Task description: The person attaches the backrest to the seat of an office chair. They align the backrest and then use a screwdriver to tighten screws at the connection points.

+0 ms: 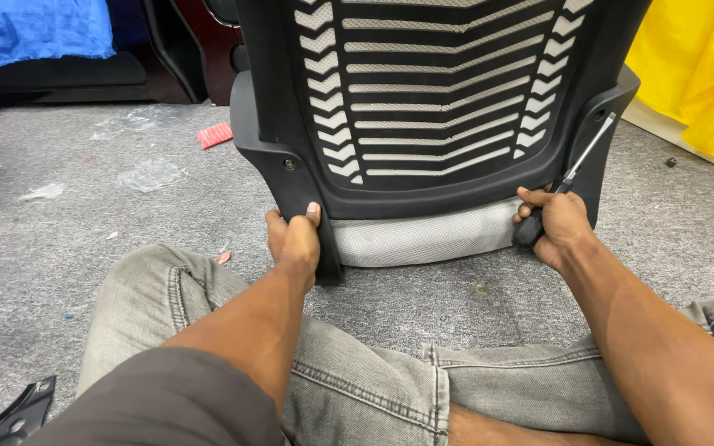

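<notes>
Head view: a seated person steadies a chair back [448, 107] on grey carpet [126, 248].
Nearest, the left hand [295, 239] is wrapped around the lower left leg of the black frame; the right hand [557, 225] is closed on a screwdriver [576, 169] whose tip angles up toward a screw hole on the right bracket. The tip could slip off and gouge the plastic if the upright back tilts. Beyond lie a flat red packet [215, 135] and crumpled clear wrappers [149, 173].
</notes>
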